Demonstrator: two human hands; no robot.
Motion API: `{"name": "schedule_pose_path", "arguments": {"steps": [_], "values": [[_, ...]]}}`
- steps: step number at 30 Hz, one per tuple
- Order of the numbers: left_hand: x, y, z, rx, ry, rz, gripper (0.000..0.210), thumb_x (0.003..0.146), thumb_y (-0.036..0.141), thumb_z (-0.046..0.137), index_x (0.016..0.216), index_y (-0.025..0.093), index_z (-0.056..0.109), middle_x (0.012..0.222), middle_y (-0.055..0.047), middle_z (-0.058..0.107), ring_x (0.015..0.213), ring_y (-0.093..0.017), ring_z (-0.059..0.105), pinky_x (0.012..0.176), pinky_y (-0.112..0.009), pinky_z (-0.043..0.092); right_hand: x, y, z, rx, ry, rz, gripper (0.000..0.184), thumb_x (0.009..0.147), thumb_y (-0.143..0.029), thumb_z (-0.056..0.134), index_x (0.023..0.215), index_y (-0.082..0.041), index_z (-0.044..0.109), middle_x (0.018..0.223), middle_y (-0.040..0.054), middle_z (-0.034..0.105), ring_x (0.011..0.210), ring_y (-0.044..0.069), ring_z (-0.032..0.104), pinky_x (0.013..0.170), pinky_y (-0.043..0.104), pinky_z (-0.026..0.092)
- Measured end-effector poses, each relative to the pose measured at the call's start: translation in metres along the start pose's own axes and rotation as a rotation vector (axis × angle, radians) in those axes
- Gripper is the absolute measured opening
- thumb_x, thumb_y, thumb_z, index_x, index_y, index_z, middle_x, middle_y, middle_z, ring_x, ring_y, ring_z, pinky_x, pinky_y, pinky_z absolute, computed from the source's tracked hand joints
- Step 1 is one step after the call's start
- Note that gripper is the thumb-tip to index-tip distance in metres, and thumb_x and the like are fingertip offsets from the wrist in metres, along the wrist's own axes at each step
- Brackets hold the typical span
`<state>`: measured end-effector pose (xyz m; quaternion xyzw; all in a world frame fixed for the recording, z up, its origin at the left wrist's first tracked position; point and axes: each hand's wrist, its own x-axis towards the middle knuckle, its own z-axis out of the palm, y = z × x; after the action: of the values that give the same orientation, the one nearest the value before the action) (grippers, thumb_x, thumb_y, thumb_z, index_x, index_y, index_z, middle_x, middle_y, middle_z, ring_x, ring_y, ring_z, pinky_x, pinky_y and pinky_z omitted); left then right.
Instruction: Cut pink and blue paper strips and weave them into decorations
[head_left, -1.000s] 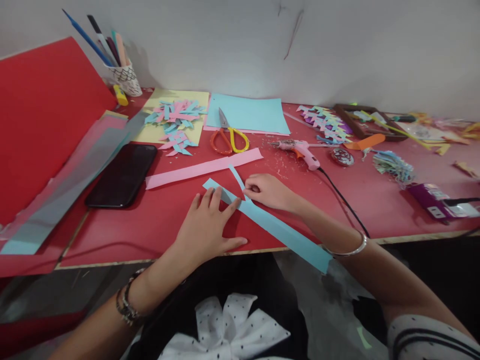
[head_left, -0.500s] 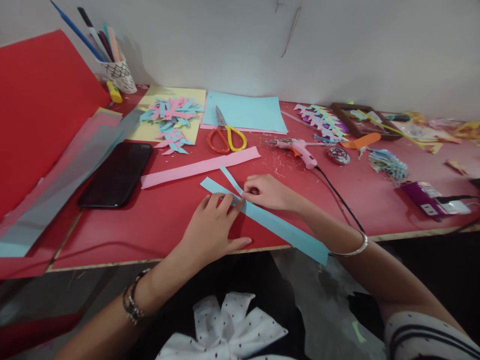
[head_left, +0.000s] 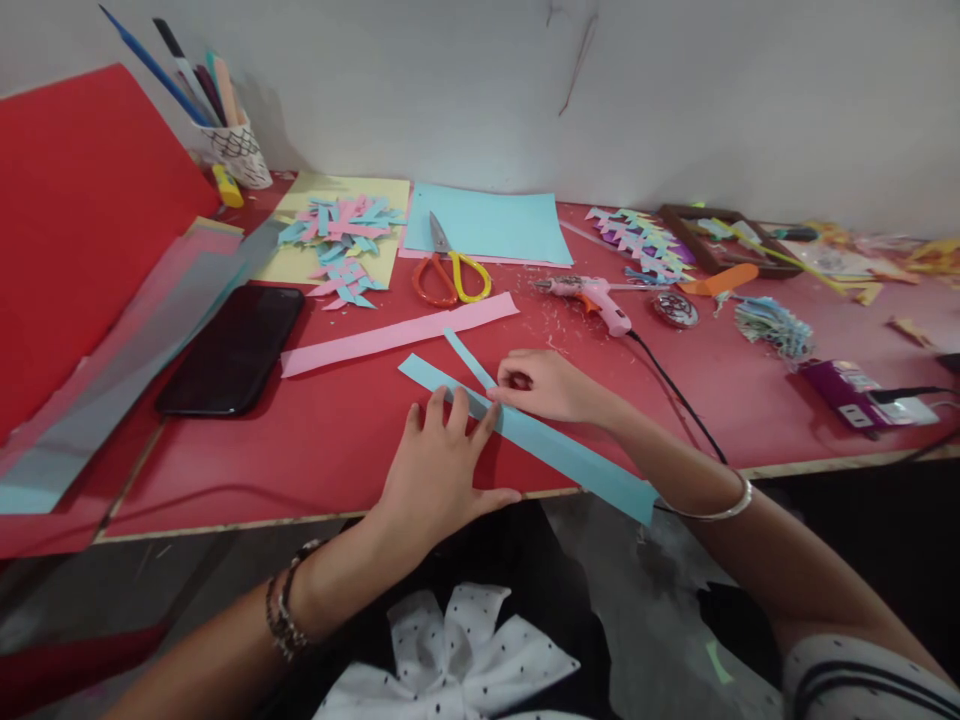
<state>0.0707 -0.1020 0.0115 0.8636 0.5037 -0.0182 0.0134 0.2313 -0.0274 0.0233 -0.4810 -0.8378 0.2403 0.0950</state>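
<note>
The wide blue strip point(head_left: 570, 455) is lying diagonally from the middle of the frame toward the lower right, its far end jutting past the front edge of the red table point(head_left: 337, 450). Bare red surface is showing between the left hand point(head_left: 439, 465) and the phone point(head_left: 232, 350) at centre left; above, the pink strip point(head_left: 401, 333) is bordering the work, with the scissors point(head_left: 442, 243) just beyond and the glue gun point(head_left: 596, 296) to the upper right. The left hand is spreading its fingers apart, fingertips pressing on the wide strip, thumb stretching out near the table edge. The right hand point(head_left: 555, 385) is pinching thumb and forefinger together on the narrow blue strip point(head_left: 466, 357), where it is meeting the wide one.
</note>
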Motion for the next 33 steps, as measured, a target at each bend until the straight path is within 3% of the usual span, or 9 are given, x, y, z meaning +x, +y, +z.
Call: {"name": "schedule_pose_path", "arguments": {"steps": [8, 22, 27, 33], "values": [[0.000, 0.001, 0.001, 0.024, -0.045, -0.013, 0.080, 0.069, 0.071, 0.038, 0.133, 0.023, 0.033, 0.131, -0.019, 0.040, 0.121, -0.038, 0.035, 0.092, -0.050, 0.035, -0.003, -0.001, 0.001, -0.037, -0.021, -0.014, 0.016, 0.073, -0.016, 0.049, 0.056, -0.014, 0.050, 0.061, -0.0033, 0.043, 0.057, 0.007, 0.040, 0.056, 0.023, 0.023], [0.000, 0.000, 0.002, 0.020, -0.017, -0.007, 0.078, 0.069, 0.070, 0.041, 0.132, 0.024, 0.036, 0.130, -0.020, 0.041, 0.120, -0.038, 0.035, 0.090, -0.050, 0.037, -0.007, 0.000, 0.010, 0.015, 0.064, 0.035, 0.023, 0.072, -0.015, 0.048, 0.050, -0.014, 0.040, 0.056, -0.0053, 0.040, 0.054, 0.006, 0.036, 0.061, 0.025, 0.021], [0.000, 0.001, 0.003, 0.000, -0.017, -0.015, 0.079, 0.068, 0.069, 0.043, 0.132, 0.022, 0.037, 0.132, -0.020, 0.040, 0.122, -0.039, 0.034, 0.091, -0.052, 0.035, -0.010, 0.001, 0.008, 0.019, 0.088, 0.058, 0.022, 0.073, -0.018, 0.049, 0.052, -0.014, 0.045, 0.057, -0.0041, 0.044, 0.055, 0.007, 0.039, 0.061, 0.025, 0.022], [0.001, -0.013, 0.005, -0.033, 0.026, -0.008, 0.080, 0.069, 0.070, 0.041, 0.131, 0.020, 0.038, 0.135, -0.019, 0.039, 0.124, -0.037, 0.031, 0.097, -0.054, 0.028, -0.007, -0.002, 0.004, 0.095, 0.002, 0.038, 0.018, 0.073, -0.022, 0.050, 0.057, -0.015, 0.050, 0.057, -0.0033, 0.049, 0.059, 0.008, 0.044, 0.060, 0.025, 0.024]]}}
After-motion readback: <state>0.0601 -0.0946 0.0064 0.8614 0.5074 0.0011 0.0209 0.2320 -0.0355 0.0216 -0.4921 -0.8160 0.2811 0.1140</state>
